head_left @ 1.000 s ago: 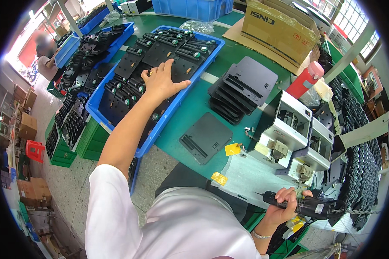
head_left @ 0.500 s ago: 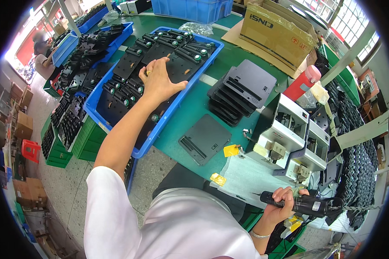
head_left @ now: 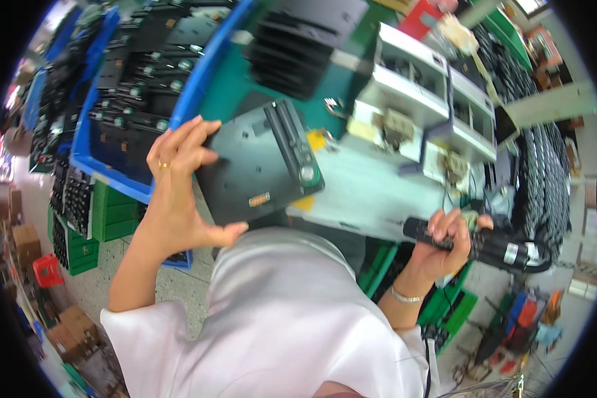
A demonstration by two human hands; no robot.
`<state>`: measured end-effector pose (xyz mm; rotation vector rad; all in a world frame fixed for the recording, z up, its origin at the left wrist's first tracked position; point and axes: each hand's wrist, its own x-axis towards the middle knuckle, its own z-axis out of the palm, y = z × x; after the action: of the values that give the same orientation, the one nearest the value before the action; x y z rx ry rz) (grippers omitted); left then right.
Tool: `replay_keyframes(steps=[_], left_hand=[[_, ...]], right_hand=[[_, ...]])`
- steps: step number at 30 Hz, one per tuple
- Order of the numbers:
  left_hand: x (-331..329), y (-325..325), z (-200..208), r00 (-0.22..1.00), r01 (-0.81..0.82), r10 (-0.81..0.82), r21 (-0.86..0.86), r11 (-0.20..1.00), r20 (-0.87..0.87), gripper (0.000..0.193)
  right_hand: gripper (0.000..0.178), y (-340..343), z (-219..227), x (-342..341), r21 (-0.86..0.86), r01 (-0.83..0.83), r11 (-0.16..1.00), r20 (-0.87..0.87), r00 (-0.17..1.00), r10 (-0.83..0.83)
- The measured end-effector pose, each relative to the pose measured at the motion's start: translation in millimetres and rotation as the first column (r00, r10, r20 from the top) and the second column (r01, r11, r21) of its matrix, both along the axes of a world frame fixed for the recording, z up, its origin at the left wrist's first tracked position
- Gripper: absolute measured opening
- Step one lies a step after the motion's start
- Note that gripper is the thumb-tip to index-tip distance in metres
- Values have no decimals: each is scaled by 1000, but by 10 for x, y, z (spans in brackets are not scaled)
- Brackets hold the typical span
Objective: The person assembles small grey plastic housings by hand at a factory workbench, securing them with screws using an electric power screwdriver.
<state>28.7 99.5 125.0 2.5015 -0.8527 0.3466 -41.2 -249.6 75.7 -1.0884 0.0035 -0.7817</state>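
Observation:
My left hand (head_left: 172,179) grips a flat black plastic panel (head_left: 245,162) by its left side, fingers at the far corner and thumb at the near edge. Dark cylinders, a round silver-and-green part and a small copper-coloured piece sit on its upper face. The panel is tilted above the table's near edge, in front of my body. At the right, my right hand (head_left: 448,245) is wrapped round a black electric screwdriver (head_left: 504,252), lying roughly level with its cable end to the right. Motion slightly blurs the view.
A blue tray (head_left: 196,89) of similar panels stands at the left. Beyond my panel is a stack of dark panels (head_left: 288,60) on the green table (head_left: 222,99). Two white box-shaped machines (head_left: 404,86) stand right of centre. Green crates (head_left: 116,212) sit on the floor.
My left hand has come back from the blue tray toward my body with a panel in it. My right hand still holds the screwdriver. The head view has shifted nearer to me.

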Motion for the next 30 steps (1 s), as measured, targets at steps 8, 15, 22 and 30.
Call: replay_keyframes(steps=[8, 15, 22, 30], left_hand=[[-127, -833, -626, 924, 271, -263, -10, 962, -276, 74], [42, -1176, -838, 919, 350, -323, 92, 932, -226, 75], [18, -1220, -722, 911, 384, -363, 80, 920, -196, 55], [243, -1296, -707, 786, 614, -595, 95, 784, -168, 24]], right_hand=[[36, -202, 99, -170, 22, 95, 995, 37, 995, -96], [37, -212, 64, -325, 2, 113, 994, -4, 994, -113], [39, -123, -9, -217, 73, 124, 990, 12, 992, -125], [38, -10, 49, -104, 48, 67, 997, 29, 997, -69]])
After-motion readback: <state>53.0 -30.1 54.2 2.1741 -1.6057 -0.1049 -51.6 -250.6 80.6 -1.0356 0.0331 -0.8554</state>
